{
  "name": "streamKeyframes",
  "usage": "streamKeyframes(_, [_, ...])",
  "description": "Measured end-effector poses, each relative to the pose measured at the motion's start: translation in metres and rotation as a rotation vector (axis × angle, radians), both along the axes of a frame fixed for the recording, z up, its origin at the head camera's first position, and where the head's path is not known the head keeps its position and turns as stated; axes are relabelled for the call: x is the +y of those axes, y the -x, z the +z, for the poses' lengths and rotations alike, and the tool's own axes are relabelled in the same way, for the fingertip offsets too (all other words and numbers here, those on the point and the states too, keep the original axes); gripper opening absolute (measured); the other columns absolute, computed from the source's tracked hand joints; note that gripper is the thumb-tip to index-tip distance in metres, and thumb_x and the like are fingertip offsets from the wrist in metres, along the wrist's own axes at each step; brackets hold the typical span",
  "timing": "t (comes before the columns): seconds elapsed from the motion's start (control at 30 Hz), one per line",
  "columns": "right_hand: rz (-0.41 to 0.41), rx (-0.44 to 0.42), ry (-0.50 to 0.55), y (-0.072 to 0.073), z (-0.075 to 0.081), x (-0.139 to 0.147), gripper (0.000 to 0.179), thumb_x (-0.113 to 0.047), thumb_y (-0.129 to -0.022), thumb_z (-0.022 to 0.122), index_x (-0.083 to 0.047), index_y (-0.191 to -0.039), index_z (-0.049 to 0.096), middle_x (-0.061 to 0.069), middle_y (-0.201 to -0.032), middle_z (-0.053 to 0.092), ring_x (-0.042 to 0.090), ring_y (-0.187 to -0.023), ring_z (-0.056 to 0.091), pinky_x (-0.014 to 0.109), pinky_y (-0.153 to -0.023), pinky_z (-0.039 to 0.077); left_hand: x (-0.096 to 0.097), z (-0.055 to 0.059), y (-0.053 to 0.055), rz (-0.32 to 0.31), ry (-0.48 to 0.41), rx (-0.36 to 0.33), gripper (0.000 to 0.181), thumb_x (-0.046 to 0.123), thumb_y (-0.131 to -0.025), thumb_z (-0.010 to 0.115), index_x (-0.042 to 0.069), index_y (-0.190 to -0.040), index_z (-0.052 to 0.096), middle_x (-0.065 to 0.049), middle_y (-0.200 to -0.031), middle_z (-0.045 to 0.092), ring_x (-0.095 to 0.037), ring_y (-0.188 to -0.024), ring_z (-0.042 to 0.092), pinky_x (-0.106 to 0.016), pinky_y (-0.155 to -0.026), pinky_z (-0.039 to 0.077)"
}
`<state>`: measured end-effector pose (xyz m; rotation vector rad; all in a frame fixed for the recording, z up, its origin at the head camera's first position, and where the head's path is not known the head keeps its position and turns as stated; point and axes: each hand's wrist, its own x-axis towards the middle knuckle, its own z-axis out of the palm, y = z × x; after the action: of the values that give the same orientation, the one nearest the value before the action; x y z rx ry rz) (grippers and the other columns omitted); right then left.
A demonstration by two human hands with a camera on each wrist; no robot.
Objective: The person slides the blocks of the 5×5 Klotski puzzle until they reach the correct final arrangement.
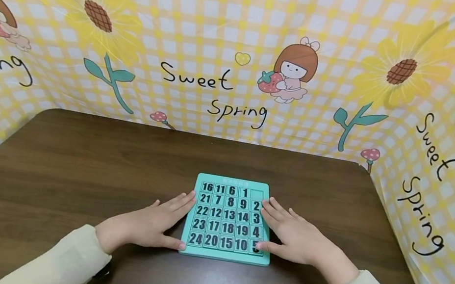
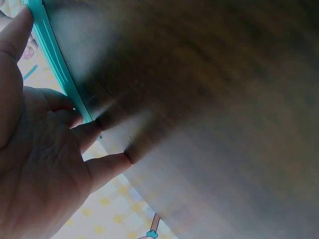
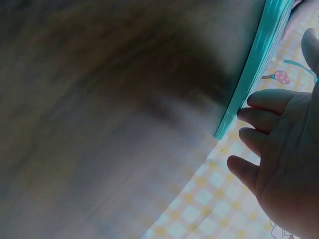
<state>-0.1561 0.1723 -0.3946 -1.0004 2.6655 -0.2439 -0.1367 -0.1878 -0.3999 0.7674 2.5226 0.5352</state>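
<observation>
A turquoise sliding number puzzle (image 1: 223, 256) lies flat on the table, its numbered tiles in rows and columns. The top right square of its grid holds no tile. My left hand (image 1: 147, 223) rests along the puzzle's left side, fingers extended, with the thumb at the lower left corner. On the opposite side my right hand (image 1: 299, 238) has its fingertips at the right rim, beside the 2 tile. Its thumb lies over the 5 tile, partly hiding that number. In both wrist views the turquoise edge (image 2: 62, 74) shows near the fingers.
The dark wooden table (image 1: 118, 154) extends around the puzzle. A yellow checked cloth (image 1: 202, 19) with flowers, cartoon figures and "Sweet Spring" lettering rises behind the table and along both sides.
</observation>
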Motion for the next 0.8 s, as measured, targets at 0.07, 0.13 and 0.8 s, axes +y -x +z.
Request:
streamKeyframes(0.07, [-0.005, 0.000, -0.006, -0.001, 0.000, -0.002, 0.085, -0.063, -0.097, 0.047, -0.004, -0.156, 0.030, 0.012, -0.166, 0.019, 0.030, -0.156, 0.010, 0.061, -0.118, 0.023, 0.000, -0.001, 0.000, -0.002, 0.000, 0.000, 0.102, 0.060, -0.090, 0.061, 0.012, -0.161, 0.006, -0.003, -0.169, -0.003, -0.029, -0.156, 0.004, -0.076, -0.110, 0.015])
streamKeyframes(0.13, [-0.015, 0.005, -0.014, -0.001, -0.001, -0.004, 0.085, -0.063, -0.097, 0.048, -0.004, -0.156, 0.030, 0.012, -0.166, 0.019, 0.031, -0.156, 0.011, 0.061, -0.118, 0.023, 0.000, -0.001, 0.000, -0.004, 0.000, -0.002, 0.102, 0.060, -0.090, 0.061, 0.012, -0.161, 0.006, -0.003, -0.169, -0.003, -0.029, -0.156, 0.003, -0.076, -0.110, 0.015])
streamKeyframes(0.8, [-0.061, -0.009, -0.033, 0.023, -0.004, -0.012, 0.089, -0.062, -0.096, 0.051, -0.002, -0.156, 0.026, 0.013, -0.167, 0.015, 0.032, -0.156, 0.007, 0.062, -0.119, 0.020, 0.000, 0.000, 0.001, 0.001, 0.005, 0.001, 0.103, 0.061, -0.090, 0.062, 0.013, -0.161, 0.006, -0.002, -0.169, -0.003, -0.028, -0.156, 0.002, -0.076, -0.111, 0.015])
